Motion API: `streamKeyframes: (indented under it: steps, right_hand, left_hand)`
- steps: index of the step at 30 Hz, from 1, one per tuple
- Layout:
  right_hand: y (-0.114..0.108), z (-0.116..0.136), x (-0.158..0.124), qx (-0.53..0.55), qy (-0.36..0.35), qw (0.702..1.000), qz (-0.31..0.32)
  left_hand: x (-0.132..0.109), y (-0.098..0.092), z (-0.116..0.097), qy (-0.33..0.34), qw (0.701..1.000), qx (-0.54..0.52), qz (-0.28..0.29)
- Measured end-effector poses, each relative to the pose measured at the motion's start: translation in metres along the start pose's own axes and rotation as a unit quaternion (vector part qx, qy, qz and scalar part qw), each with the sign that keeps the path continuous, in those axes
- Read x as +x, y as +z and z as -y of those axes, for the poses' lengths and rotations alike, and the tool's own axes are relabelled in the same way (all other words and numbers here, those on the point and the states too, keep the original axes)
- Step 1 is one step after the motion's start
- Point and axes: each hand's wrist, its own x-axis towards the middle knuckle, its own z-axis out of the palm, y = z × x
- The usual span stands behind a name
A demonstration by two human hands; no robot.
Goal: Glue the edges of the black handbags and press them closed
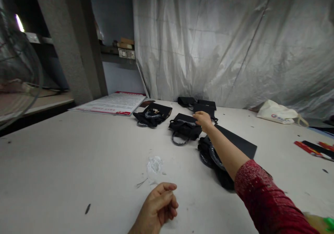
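My left hand (162, 205) is low in the middle of the view, just above the white table, fingers loosely bent and nothing in it. My right hand (204, 120) reaches far forward, fingers stretched out at the edge of a black handbag (186, 125) with plastic-wrapped handles; whether it touches the bag is unclear. Under my right forearm lies another black handbag (236, 142), partly hidden by the arm. To the left, a black handbag (153, 114) with a gold-coloured clasp lies on its side. Several black bags or pieces (205, 109) sit behind my right hand.
A printed board (112, 103) lies at the back left, beside a grey pillar (70, 35). White scraps (154, 165) are on the table (65, 168). A cream cloth bag (278, 112) and red-and-black strips (313, 148) lie right. Silvery sheeting (221, 42) hangs behind.
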Motion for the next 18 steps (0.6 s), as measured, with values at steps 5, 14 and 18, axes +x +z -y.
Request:
streamKeyframes:
  steps: [5, 14, 18]
  right_hand:
    - [0.097, -0.036, -0.016, -0.165, -0.072, 0.966, 0.188]
    - [0.242, -0.036, -0.020, -0.328, -0.232, 0.877, 0.263]
    - [0.271, -0.037, 0.000, -0.385, -0.219, 0.866, 0.231]
  left_hand:
    - [0.011, -0.006, 0.004, 0.020, 0.999, 0.035, -0.017]
    - [0.019, -0.020, -0.005, 0.114, 0.980, 0.085, -0.141]
    - [0.022, -0.022, -0.005, 0.114, 0.974, 0.096, -0.170]
